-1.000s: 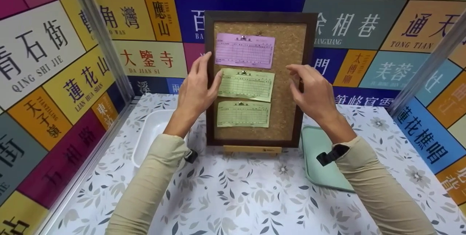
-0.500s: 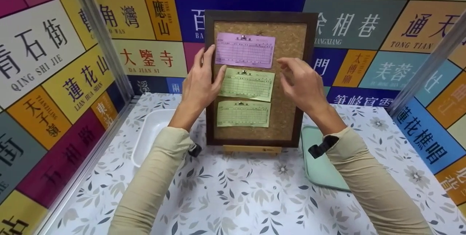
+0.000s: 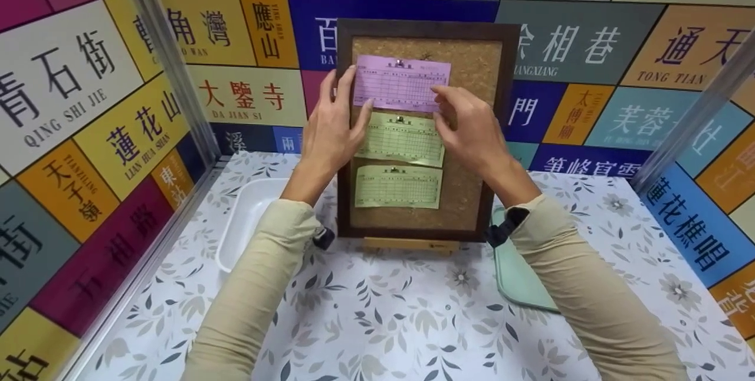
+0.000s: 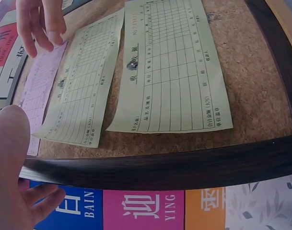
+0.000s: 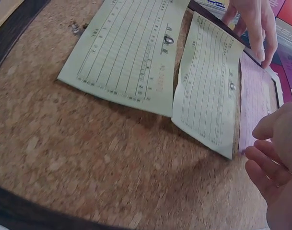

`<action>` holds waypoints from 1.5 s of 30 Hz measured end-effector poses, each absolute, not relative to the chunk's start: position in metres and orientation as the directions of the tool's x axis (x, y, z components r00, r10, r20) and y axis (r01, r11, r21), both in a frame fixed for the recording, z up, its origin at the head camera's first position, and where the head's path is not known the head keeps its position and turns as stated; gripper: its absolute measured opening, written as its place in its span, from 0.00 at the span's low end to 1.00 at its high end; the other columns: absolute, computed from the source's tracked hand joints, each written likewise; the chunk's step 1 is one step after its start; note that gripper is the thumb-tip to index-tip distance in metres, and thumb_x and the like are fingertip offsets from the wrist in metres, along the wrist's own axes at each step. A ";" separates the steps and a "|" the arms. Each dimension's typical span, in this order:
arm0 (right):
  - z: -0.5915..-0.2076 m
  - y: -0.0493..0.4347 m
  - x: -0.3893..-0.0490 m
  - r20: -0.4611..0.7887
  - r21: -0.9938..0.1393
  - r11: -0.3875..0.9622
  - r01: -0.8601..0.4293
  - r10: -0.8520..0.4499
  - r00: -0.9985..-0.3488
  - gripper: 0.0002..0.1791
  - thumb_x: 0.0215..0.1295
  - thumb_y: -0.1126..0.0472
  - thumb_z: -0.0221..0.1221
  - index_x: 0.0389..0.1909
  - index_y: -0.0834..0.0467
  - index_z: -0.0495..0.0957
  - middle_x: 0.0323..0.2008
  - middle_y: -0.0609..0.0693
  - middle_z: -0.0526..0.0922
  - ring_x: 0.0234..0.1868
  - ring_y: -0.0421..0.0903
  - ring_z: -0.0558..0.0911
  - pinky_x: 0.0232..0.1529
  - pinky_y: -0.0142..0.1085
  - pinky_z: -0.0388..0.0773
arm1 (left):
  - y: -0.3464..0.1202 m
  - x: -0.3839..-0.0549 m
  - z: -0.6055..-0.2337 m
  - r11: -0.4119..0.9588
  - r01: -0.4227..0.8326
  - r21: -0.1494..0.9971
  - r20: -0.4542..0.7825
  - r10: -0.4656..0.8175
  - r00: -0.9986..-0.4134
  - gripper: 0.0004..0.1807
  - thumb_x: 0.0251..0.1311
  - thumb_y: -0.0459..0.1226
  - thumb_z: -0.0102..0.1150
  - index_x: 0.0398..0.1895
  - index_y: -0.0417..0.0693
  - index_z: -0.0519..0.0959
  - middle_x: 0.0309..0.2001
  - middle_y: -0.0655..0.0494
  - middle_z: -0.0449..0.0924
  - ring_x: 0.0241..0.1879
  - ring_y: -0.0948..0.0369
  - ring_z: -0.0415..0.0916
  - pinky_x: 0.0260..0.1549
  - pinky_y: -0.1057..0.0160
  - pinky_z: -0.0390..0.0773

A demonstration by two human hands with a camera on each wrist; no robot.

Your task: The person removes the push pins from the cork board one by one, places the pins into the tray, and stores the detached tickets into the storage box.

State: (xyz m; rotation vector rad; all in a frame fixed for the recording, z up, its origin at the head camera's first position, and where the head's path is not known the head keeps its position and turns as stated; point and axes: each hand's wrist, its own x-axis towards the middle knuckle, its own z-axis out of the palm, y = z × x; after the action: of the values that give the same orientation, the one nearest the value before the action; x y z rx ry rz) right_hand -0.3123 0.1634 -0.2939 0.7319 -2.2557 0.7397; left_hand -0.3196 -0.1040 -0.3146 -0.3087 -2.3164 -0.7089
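Note:
A dark-framed corkboard (image 3: pixel 463 204) stands upright. A pink receipt slip (image 3: pixel 389 85) is at the top, above a middle green slip (image 3: pixel 401 144) and a lower green slip (image 3: pixel 397 189). Each has a small silver pin (image 4: pixel 132 65) at its top edge. My left hand (image 3: pixel 335 127) lies along the board's left edge, fingers fairly straight, thumb near the pink slip's lower left corner. My right hand (image 3: pixel 472 127) is in front of the board, fingers loosely bent and apart from the thumb, holding nothing, fingertips overlapping the pink slip's lower right corner.
The board rests on a small wooden stand (image 3: pixel 413 244). A white tray (image 3: pixel 233 233) is behind my left forearm, and a pale green tray (image 3: pixel 516 283) is partly under my right forearm. A wall of coloured sign panels (image 3: pixel 566 45) rises close behind.
My right hand has moved left from the board's right edge to the pink slip's corner. My left hand has shifted slightly up and right along the left edge. The slips stay in place.

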 end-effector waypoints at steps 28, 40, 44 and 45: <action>-0.276 0.128 -0.334 0.709 -0.316 0.671 -0.671 -0.303 -0.637 0.22 0.72 0.67 0.65 0.66 0.64 0.82 0.47 0.60 0.87 0.46 0.52 0.85 0.51 0.41 0.84 | -0.106 -0.328 -0.320 0.735 0.435 0.519 0.699 -0.072 -0.711 0.17 0.83 0.50 0.51 0.54 0.48 0.79 0.81 0.46 0.65 0.61 0.45 0.85 0.58 0.45 0.86; -0.266 0.116 -0.345 0.700 -0.463 0.609 -0.643 -0.194 -0.688 0.18 0.72 0.66 0.65 0.60 0.63 0.85 0.42 0.58 0.87 0.39 0.46 0.84 0.42 0.33 0.82 | -0.105 -0.330 -0.323 0.729 0.430 0.533 0.703 -0.099 -0.704 0.16 0.82 0.50 0.54 0.49 0.48 0.80 0.79 0.49 0.68 0.58 0.48 0.86 0.54 0.47 0.87; -0.261 0.113 -0.347 0.689 -0.484 0.605 -0.632 -0.181 -0.701 0.17 0.72 0.66 0.65 0.59 0.63 0.85 0.43 0.57 0.87 0.39 0.44 0.83 0.43 0.33 0.82 | -0.105 -0.330 -0.322 0.727 0.433 0.533 0.705 -0.098 -0.702 0.15 0.82 0.50 0.54 0.48 0.48 0.80 0.79 0.49 0.68 0.56 0.48 0.87 0.52 0.49 0.88; -0.260 0.112 -0.348 0.688 -0.489 0.603 -0.630 -0.178 -0.704 0.16 0.72 0.66 0.66 0.59 0.63 0.85 0.43 0.57 0.87 0.39 0.43 0.83 0.43 0.33 0.82 | -0.104 -0.330 -0.322 0.727 0.435 0.532 0.707 -0.098 -0.701 0.15 0.82 0.50 0.54 0.48 0.48 0.80 0.79 0.48 0.68 0.56 0.48 0.87 0.52 0.49 0.88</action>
State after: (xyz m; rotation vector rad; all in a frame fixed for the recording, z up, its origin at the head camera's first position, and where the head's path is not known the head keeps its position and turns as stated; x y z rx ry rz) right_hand -0.3475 0.1119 -0.2601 0.6357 -2.2363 0.9963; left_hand -0.3305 -0.1044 -0.3223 -0.2538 -2.1784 -0.9119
